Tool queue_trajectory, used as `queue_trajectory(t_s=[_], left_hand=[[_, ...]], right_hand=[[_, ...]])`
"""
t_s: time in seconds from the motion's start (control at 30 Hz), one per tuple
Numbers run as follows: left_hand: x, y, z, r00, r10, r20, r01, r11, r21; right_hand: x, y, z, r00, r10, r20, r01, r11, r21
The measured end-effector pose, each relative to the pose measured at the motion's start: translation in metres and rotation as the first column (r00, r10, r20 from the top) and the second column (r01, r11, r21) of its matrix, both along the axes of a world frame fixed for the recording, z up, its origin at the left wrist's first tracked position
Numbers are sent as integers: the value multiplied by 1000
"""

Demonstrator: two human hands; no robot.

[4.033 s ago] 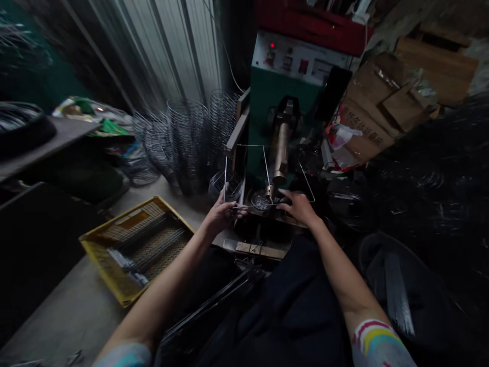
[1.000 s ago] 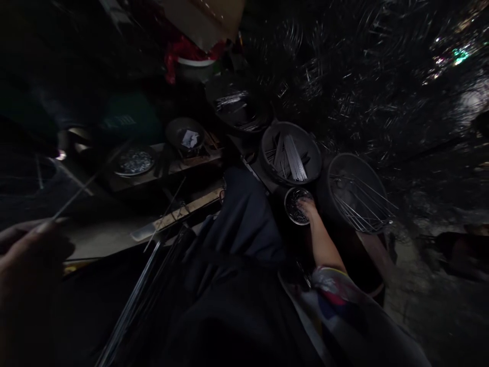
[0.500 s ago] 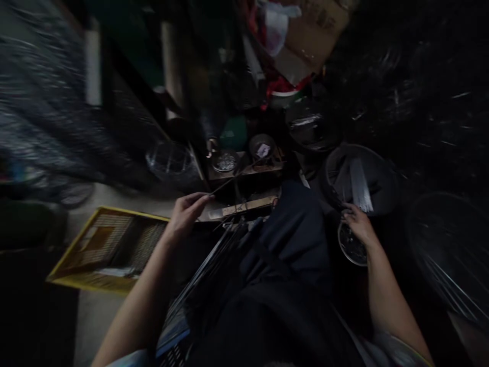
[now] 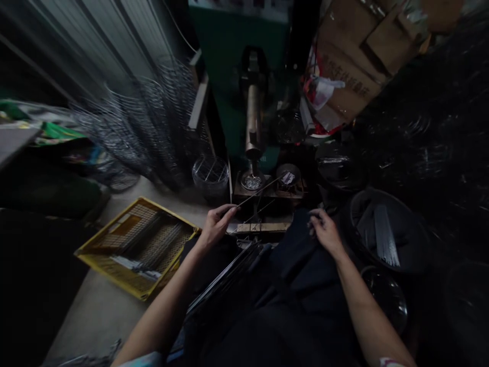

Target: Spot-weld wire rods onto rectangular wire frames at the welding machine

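My left hand [image 4: 217, 224] pinches one end of a thin metal rod [image 4: 262, 189], which slants up and right past a small round dish of shiny metal bits [image 4: 252, 181]. Above my dark-clothed lap, my right hand [image 4: 324, 232] has its fingers curled together; whatever they hold, if anything, is too dark and small to make out. A second round dish [image 4: 288, 176] with a pale scrap in it sits near the rod's far end. Between my hands and the dishes lies a wooden strip [image 4: 263, 227]. A bundle of long metal rods [image 4: 219, 280] rests beside my lap, below my left hand.
A green machine with a cylindrical arm [image 4: 253, 120] stands straight ahead. At left on the floor is a yellow crate [image 4: 109, 275] holding rods. On the right stand a black tub [image 4: 359, 204] with a bundle of strips and a round shiny container [image 4: 385, 298]. Cardboard boxes [image 4: 349, 66] are behind.
My right hand has come away from the tub, left toward my lap. My left hand still holds the rod. The view has shifted, bringing more of the machine into sight.
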State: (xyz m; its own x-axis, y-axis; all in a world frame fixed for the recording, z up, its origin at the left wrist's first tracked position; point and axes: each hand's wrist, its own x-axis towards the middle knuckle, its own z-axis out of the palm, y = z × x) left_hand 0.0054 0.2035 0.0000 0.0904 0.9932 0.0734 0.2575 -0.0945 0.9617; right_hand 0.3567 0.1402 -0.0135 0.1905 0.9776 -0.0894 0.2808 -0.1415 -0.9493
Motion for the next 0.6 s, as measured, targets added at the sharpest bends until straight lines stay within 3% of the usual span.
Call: queue_trajectory(t_s=[0.13,0.3,0.6], left_hand=[[-7,-11,0,998,64,18,-65,996,58],[-9,-23,-3,995,99,28,-100,992,70],[-15,-26,-13,995,95,0,-94,984,149]], right_hand=[[-70,50,-2,961,93,-261,-90,996,23],[-138,92,-6,878,33,-477,-74,995,-66],[-168,105,7,865,9,-502,-57,995,-80]])
